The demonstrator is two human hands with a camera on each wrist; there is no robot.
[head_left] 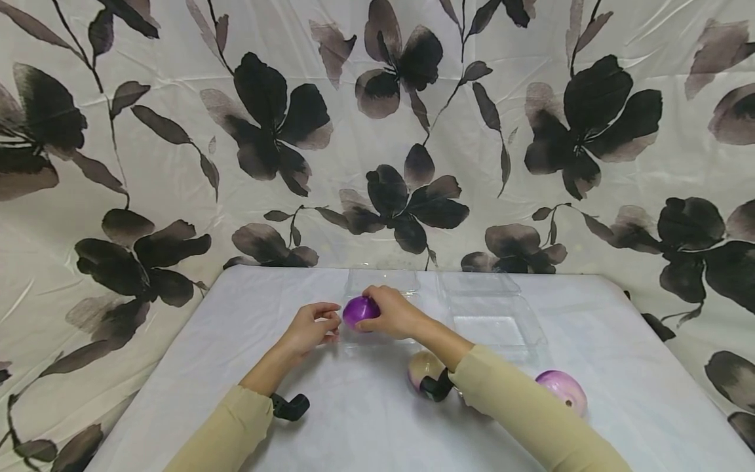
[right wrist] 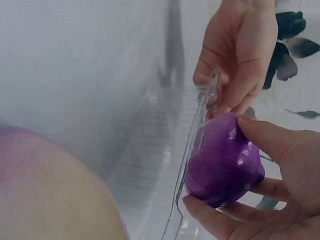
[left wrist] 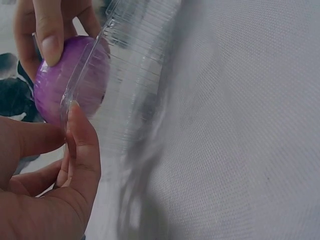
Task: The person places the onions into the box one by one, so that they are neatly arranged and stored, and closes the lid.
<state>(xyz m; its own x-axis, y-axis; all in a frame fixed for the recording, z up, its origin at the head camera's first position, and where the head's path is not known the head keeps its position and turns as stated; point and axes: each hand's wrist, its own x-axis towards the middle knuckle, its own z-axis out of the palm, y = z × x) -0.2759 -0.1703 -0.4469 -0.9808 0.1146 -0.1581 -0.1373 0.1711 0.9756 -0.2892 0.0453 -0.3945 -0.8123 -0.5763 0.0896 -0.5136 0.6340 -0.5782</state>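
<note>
My right hand [head_left: 394,314] grips a shiny purple onion [head_left: 356,313], thumb on one side and fingers on the other. The onion sits at the rim of a clear plastic container [left wrist: 137,70], partly seen through its ribbed wall in the left wrist view. Across from it, my left hand [head_left: 311,326] pinches the container's rim between thumb and fingers, as the left wrist view [left wrist: 55,175] shows. Both hands are close together, with the onion between them in the head view.
A second clear container [head_left: 498,328], lid raised, stands to the right. A cream-and-purple turnip [head_left: 426,368] lies near my right wrist, partly covered by a black wrist camera [head_left: 436,387]. Another pinkish turnip [head_left: 563,389] lies farther right. Floral cloth [head_left: 177,39] hangs behind the white table [head_left: 354,426].
</note>
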